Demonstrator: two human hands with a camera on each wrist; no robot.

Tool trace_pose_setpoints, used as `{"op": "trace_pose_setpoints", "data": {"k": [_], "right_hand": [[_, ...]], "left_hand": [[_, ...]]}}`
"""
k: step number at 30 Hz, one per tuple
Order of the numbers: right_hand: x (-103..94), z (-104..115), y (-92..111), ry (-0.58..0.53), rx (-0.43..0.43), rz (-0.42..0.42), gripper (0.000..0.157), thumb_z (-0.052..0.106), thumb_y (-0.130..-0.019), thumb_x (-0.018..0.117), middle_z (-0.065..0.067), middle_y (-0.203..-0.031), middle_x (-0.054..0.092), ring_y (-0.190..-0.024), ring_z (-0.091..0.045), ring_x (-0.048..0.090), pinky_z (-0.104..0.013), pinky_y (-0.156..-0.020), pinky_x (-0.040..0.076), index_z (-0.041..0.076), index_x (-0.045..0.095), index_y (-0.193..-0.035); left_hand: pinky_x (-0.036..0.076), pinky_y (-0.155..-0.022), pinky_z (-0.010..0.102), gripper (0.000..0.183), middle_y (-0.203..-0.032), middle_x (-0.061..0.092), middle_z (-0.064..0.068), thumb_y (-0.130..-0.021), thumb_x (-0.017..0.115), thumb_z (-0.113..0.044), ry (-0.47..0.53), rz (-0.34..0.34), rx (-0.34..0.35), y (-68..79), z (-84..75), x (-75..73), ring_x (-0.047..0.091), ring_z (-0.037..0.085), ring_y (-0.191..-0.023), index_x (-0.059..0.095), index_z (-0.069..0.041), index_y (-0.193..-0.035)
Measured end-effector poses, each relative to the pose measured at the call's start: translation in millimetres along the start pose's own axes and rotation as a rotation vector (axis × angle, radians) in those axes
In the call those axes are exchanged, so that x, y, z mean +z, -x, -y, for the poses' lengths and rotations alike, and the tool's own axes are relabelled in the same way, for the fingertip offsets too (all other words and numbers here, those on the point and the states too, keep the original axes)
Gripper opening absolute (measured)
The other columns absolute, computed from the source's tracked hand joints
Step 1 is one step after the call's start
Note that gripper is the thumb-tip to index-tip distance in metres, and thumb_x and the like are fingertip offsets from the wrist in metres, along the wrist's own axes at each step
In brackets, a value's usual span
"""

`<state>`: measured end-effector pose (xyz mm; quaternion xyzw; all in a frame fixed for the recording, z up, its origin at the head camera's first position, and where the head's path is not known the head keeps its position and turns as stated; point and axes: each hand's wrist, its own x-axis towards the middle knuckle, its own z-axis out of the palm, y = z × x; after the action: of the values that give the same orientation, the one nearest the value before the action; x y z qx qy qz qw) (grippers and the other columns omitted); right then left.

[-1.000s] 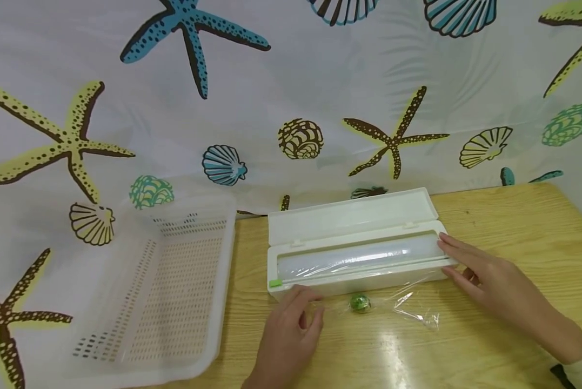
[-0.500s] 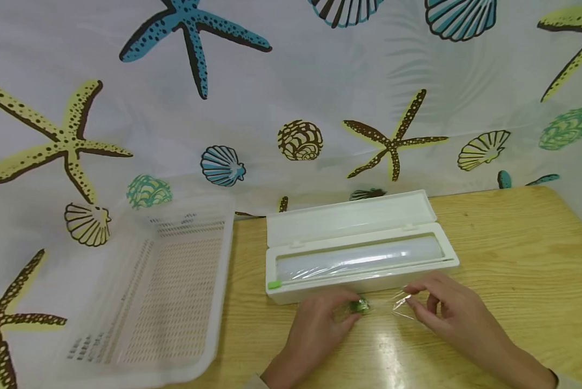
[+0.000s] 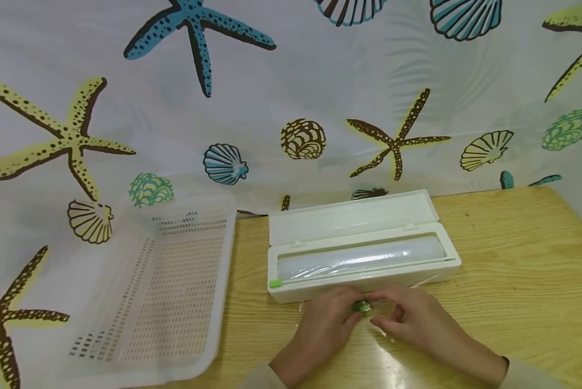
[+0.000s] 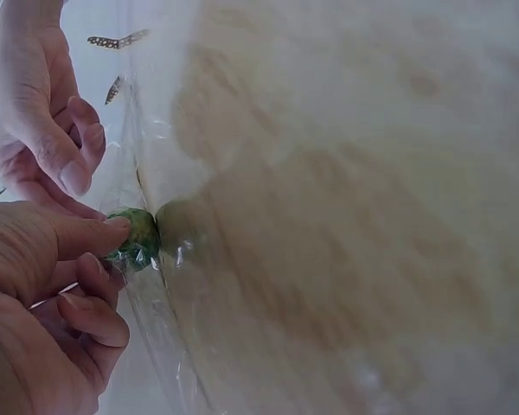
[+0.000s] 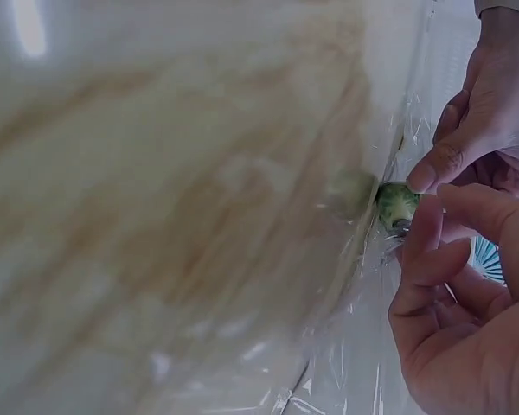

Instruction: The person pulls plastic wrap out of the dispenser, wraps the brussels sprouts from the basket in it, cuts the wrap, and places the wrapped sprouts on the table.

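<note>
A small round green thing (image 3: 361,307), with pale streaks, sits in clear plastic wrap (image 5: 329,354) on the wooden table (image 3: 509,270). My left hand (image 3: 325,319) pinches it between thumb and fingers. From the opposite side my right hand (image 3: 417,319) reaches in with bent thumb and index finger, tips close around it. Whether those tips grip any wrap is not clear. Just beyond both hands stands a white wrap dispenser box (image 3: 291,295), lid (image 3: 349,219) raised, with a roll of plastic wrap (image 3: 363,257) inside. Fingers partly hide the green thing.
To the left stands a white perforated plastic basket (image 3: 225,281). A green slider (image 3: 275,283) sits at the box's left front corner. Behind the table hangs a curtain (image 3: 310,65) printed with starfish and shells.
My left hand moved right from beside the box onto the green thing. My right hand left the box's right end, pinched the loose wrap, then came left to the green thing.
</note>
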<state>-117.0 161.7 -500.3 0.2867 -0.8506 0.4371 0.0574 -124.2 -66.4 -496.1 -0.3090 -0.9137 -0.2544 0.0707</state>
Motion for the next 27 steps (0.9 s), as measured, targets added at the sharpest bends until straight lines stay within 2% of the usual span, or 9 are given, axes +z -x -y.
{"op": "trace_pose_setpoints", "data": {"k": [2, 6, 12, 14, 17, 19, 20, 24, 27], "right_hand": [[-0.1, 2.7, -0.6, -0.007, 0.06, 0.03, 0.038, 0.014, -0.092, 0.091, 0.019, -0.078, 0.064, -0.057, 0.005, 0.054, -0.023, -0.051, 0.047, 0.019, 0.078, -0.127], [-0.9, 5.6, -1.8, -0.028, 0.133, 0.081, 0.037, 0.016, -0.094, 0.089, 0.015, -0.09, 0.071, -0.055, 0.003, 0.05, -0.024, -0.048, 0.045, 0.021, 0.078, -0.129], [-3.0, 3.2, -5.7, -0.025, 0.156, 0.133, 0.033, 0.017, -0.092, 0.091, 0.005, -0.109, 0.079, -0.056, 0.002, 0.048, -0.024, -0.05, 0.046, 0.016, 0.079, -0.123], [-4.0, 1.5, -7.7, -0.031, 0.177, 0.157, 0.03, 0.019, -0.091, 0.092, 0.003, -0.111, 0.079, -0.056, 0.001, 0.048, -0.024, -0.051, 0.047, 0.015, 0.08, -0.118], [-5.3, -0.5, -9.3, -0.049, 0.22, 0.188, 0.025, 0.022, -0.091, 0.092, 0.002, -0.108, 0.08, -0.053, -0.001, 0.049, -0.025, -0.05, 0.047, 0.015, 0.081, -0.112], [-5.6, -0.5, -9.6, -0.054, 0.243, 0.195, 0.024, 0.023, -0.091, 0.092, 0.004, -0.103, 0.079, -0.052, -0.001, 0.048, -0.025, -0.048, 0.045, 0.016, 0.081, -0.11], [-5.4, -0.5, -9.5, -0.055, 0.249, 0.197, 0.023, 0.024, -0.091, 0.092, 0.006, -0.1, 0.078, -0.051, -0.001, 0.048, -0.025, -0.047, 0.045, 0.016, 0.081, -0.11], [-5.7, 1.2, -8.8, -0.056, 0.264, 0.198, 0.024, 0.025, -0.091, 0.092, 0.011, -0.095, 0.075, -0.051, -0.001, 0.046, -0.024, -0.045, 0.043, 0.015, 0.081, -0.109], [-6.1, 1.9, -8.7, -0.075, 0.249, 0.202, 0.024, 0.023, -0.092, 0.091, 0.007, -0.101, 0.077, -0.051, -0.001, 0.045, -0.024, -0.046, 0.042, 0.013, 0.081, -0.111]], "left_hand": [[0.056, -0.08, 0.017, 0.027, -0.111, 0.079, 0.001, -0.092, 0.09, -0.012, 0.015, 0.003, 0.0, 0.0, -0.5, 0.9, 0.074, 0.009, -0.097, 0.078, -0.008, -0.116], [0.052, -0.07, 0.017, 0.029, -0.105, 0.079, 0.003, -0.093, 0.089, -0.009, 0.075, 0.011, -0.024, 1.5, -1.4, 0.8, 0.07, 0.007, -0.085, 0.072, -0.006, -0.116], [0.048, -0.063, 0.017, 0.025, -0.113, 0.08, 0.004, -0.096, 0.086, -0.007, 0.25, 0.078, -0.112, 2.0, -2.8, -2.0, 0.051, -0.001, -0.066, 0.073, -0.005, -0.117], [0.05, -0.067, 0.017, 0.023, -0.115, 0.08, 0.003, -0.096, 0.085, -0.007, 0.277, 0.096, -0.132, 2.4, -3.9, -3.3, 0.055, -0.002, -0.069, 0.076, -0.005, -0.117], [0.055, -0.076, 0.019, 0.022, -0.115, 0.08, 0.001, -0.095, 0.086, -0.008, 0.24, 0.101, -0.114, 3.5, -5.5, -4.3, 0.07, 0.003, -0.085, 0.078, -0.004, -0.116], [0.056, -0.085, 0.02, 0.022, -0.114, 0.079, -0.001, -0.095, 0.087, -0.009, 0.179, 0.095, -0.081, 4.2, -6.3, -4.2, 0.072, 0.006, -0.099, 0.08, -0.006, -0.115], [0.056, -0.086, 0.019, 0.023, -0.113, 0.078, -0.002, -0.094, 0.089, -0.01, 0.146, 0.089, -0.058, 4.8, -6.1, -3.5, 0.073, 0.008, -0.102, 0.08, -0.006, -0.114], [0.053, -0.083, 0.016, 0.03, -0.112, 0.074, -0.003, -0.088, 0.093, -0.012, 0.052, 0.075, 0.008, 6.8, -6.5, -1.9, 0.069, 0.005, -0.097, 0.079, -0.006, -0.115], [0.053, -0.082, 0.015, 0.032, -0.112, 0.073, -0.002, -0.088, 0.094, -0.013, 0.032, 0.076, 0.009, 7.0, -8.2, -2.2, 0.069, 0.005, -0.095, 0.077, -0.006, -0.115]]}}
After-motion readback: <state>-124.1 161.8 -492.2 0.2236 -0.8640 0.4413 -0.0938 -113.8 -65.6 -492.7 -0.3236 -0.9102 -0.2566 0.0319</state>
